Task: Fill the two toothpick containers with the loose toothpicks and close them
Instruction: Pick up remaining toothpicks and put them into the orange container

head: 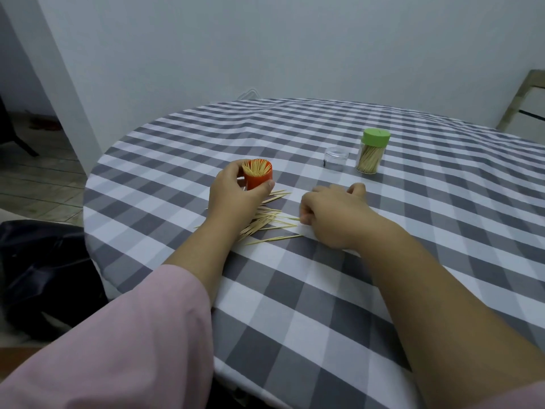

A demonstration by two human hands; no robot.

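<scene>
The left hand (236, 193) grips the orange cup (257, 175) of upright toothpicks, and the loose toothpicks (269, 222) lie flat just nearer than that cup, long axes pointing toward the right hand (330, 219), which pinches their near ends and is closer.

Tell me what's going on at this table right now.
A person is refilling toothpick containers. The left hand holds an orange container already packed with upright toothpicks, while the right hand pinches at the loose toothpicks scattered on the checked tablecloth. Farther back, a green-lidded container stands closed and full, with a clear plastic piece beside it.
</scene>
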